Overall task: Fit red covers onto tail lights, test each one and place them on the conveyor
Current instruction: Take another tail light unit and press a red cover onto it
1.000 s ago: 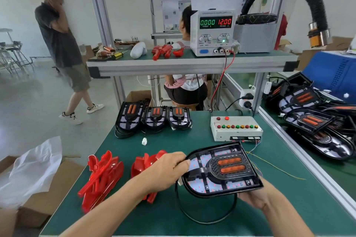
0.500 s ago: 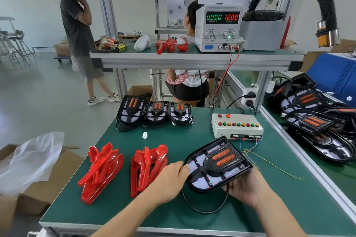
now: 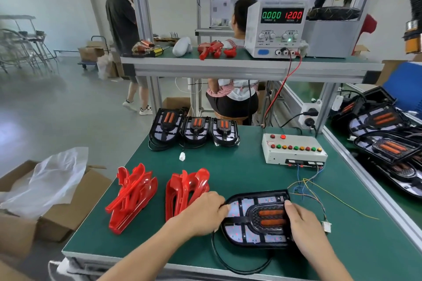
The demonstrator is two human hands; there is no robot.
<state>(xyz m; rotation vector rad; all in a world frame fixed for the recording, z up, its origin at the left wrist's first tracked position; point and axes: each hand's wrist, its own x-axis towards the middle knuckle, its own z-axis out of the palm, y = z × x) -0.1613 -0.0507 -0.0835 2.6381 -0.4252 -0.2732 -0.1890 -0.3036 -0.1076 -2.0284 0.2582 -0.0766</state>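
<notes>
A black tail light (image 3: pixel 255 212) with two orange strips lies flat on the green bench near its front edge. My left hand (image 3: pixel 205 212) grips its left rim. On its right side rests my right hand (image 3: pixel 301 223), thumb on top by the orange strips and fingers curled over the edge. Its black cable (image 3: pixel 228 262) loops below it. Two piles of red covers (image 3: pixel 132 196) (image 3: pixel 185 189) lie to the left. The white test box (image 3: pixel 294 150) with coloured buttons stands behind, with loose wires and a white plug (image 3: pixel 326 227) trailing from it.
Three more tail lights (image 3: pixel 194 130) lean at the bench's far edge. Several tail lights (image 3: pixel 383 146) lie on the conveyor at right. A power supply (image 3: pixel 277 27) reads 12.00 on the upper shelf. A cardboard box with plastic (image 3: pixel 45 189) sits left. Two people are behind.
The tail light came down from a tilted hold above the bench and now lies flat on it. My right hand moved from beneath it to its top right edge.
</notes>
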